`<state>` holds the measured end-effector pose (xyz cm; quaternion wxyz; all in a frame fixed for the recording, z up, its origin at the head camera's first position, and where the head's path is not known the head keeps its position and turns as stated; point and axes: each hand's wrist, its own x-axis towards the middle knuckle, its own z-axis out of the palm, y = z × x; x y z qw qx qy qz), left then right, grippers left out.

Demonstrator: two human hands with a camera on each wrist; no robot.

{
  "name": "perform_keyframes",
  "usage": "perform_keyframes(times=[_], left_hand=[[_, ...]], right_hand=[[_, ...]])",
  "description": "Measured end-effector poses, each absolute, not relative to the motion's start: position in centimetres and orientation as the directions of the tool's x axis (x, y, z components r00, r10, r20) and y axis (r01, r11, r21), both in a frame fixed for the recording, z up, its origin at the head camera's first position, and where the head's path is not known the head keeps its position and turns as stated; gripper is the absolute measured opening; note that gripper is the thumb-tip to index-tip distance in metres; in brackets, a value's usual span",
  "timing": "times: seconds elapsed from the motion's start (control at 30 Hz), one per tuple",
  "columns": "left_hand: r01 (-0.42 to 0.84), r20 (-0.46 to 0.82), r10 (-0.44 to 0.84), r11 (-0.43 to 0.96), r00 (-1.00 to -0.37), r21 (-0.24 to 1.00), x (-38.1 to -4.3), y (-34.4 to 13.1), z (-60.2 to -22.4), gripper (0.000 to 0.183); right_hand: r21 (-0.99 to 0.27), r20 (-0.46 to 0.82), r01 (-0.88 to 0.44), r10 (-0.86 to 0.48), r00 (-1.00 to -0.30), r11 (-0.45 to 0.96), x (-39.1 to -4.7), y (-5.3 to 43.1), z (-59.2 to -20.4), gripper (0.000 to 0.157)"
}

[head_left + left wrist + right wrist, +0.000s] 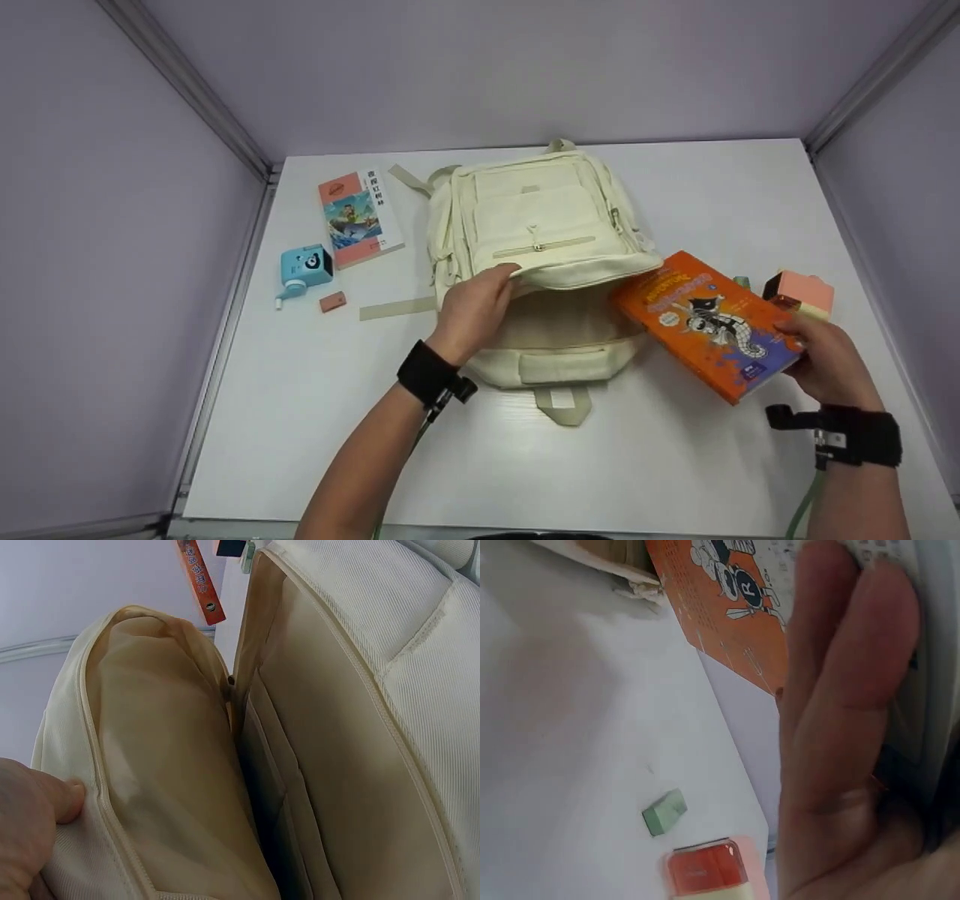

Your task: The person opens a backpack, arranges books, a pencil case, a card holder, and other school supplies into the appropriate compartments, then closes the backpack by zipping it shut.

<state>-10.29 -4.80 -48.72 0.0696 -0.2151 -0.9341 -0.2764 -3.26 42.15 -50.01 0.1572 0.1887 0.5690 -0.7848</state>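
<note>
Your left hand (474, 311) pinches the raised edge of the cream backpack's front panel (529, 217), toward its left side, so the mouth gapes toward you and the beige lining (172, 727) shows. Your right hand (831, 364) grips the orange book (694, 315) by its near right corner, thumb on the front cover and fingers beneath it. The book tilts at the right side of the mouth, its far left end overlapping the bag in the head view; you can't tell whether the two touch. The cream backpack (491, 367) lies at the middle of the white table (300, 420), a loop strap (564, 416) stretching toward you from its near edge. Just beyond your right hand sits a pink box (812, 291) with a dark red window, and near it on the left a small green block (664, 812). Over on the left, a blue crank device (306, 265) stands near a small reddish block (332, 301), and a paperback (358, 217) lies face up farther back.
</note>
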Motion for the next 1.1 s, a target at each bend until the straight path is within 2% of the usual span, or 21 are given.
perform_keyframes(times=[0.17, 0.33, 0.53, 0.63, 0.8, 0.97, 1.1], left_hand=[[0.444, 0.229, 0.380, 0.756, -0.896, 0.482, -10.3, -4.7, -48.5, 0.026], [0.442, 0.210, 0.391, 0.756, -0.896, 0.483, -10.3, -4.4, -48.4, 0.027], [0.442, 0.202, 0.396, 0.746, -0.896, 0.497, -10.3, -4.3, -48.4, 0.027], [0.446, 0.216, 0.391, 0.742, -0.894, 0.501, -10.3, -4.3, -48.3, 0.026], [0.446, 0.219, 0.390, 0.745, -0.894, 0.495, -10.2, -4.2, -48.2, 0.025], [0.446, 0.216, 0.391, 0.753, -0.895, 0.483, -10.1, -4.2, -48.0, 0.026], [0.444, 0.206, 0.395, 0.751, -0.895, 0.488, -10.0, -4.2, -47.9, 0.026]], right_hand=[[-0.821, -0.464, 0.499, -0.184, -0.866, -0.277, -4.3, 38.9, -51.4, 0.022], [-0.798, -0.463, 0.534, -0.283, -0.840, -0.280, -5.9, 34.7, -52.8, 0.021], [-0.783, -0.449, 0.544, -0.331, -0.830, -0.303, -8.0, 29.7, -53.7, 0.052], [-0.790, -0.434, 0.533, -0.338, -0.835, -0.304, -9.0, 27.6, -54.0, 0.058], [-0.785, -0.425, 0.519, -0.315, -0.849, -0.339, -10.7, 25.1, -54.3, 0.048], [-0.777, -0.407, 0.482, -0.262, -0.875, -0.404, -12.4, 23.3, -54.4, 0.021], [-0.775, -0.361, 0.438, -0.251, -0.898, -0.455, -13.7, 22.2, -54.5, 0.026]])
